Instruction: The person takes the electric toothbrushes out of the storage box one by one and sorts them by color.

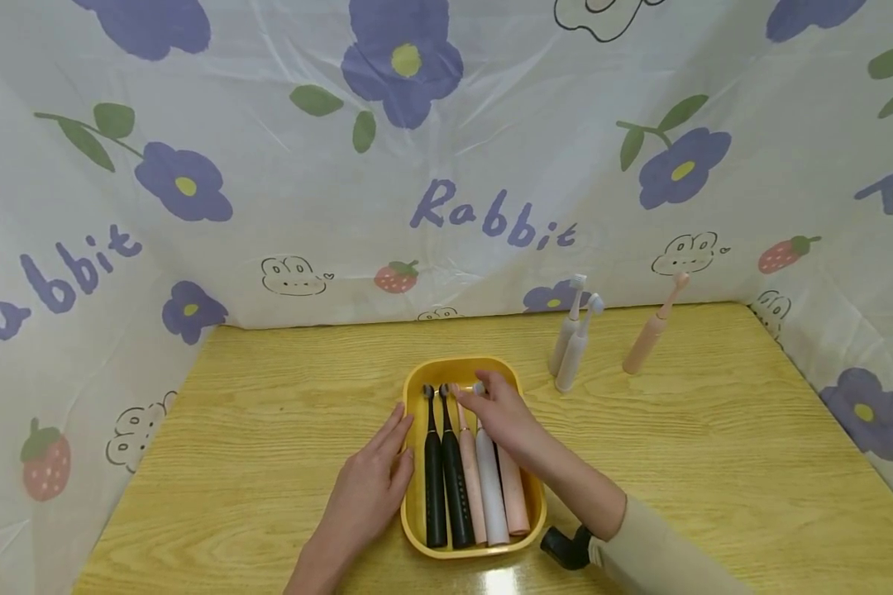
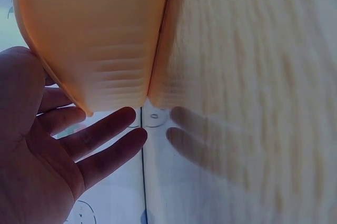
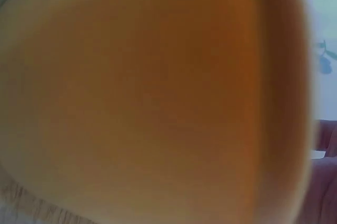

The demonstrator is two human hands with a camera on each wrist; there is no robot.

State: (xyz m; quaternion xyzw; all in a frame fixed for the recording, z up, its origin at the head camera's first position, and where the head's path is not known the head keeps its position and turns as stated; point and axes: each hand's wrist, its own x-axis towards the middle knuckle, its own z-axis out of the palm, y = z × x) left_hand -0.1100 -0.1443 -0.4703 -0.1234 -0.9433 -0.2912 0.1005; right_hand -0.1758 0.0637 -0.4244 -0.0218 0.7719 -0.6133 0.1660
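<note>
A yellow tray (image 1: 409, 516) holds electric toothbrushes side by side: two black ones (image 1: 435, 487), a slim pink one (image 1: 470, 471), a white one (image 1: 489, 479) and a thicker pink one (image 1: 513, 496). My left hand (image 1: 372, 483) rests against the tray's left rim with fingers fairly straight; the left wrist view shows them spread along the outer wall (image 2: 116, 40). Over the tray's upper right, my right hand (image 1: 508, 417) reaches in by the brush heads and hides the thicker pink brush's head. Whether its fingers pinch a brush I cannot tell; the blurred tray side (image 3: 158, 103) fills the right wrist view.
Behind the tray to the right, two pale electric toothbrushes (image 1: 573, 355) stand upright close together, and a pink one (image 1: 646, 343) stands farther right. A black curved piece (image 1: 565, 548) sits at my right sleeve. A printed cloth (image 1: 268, 207) backs the wooden table (image 1: 283, 388).
</note>
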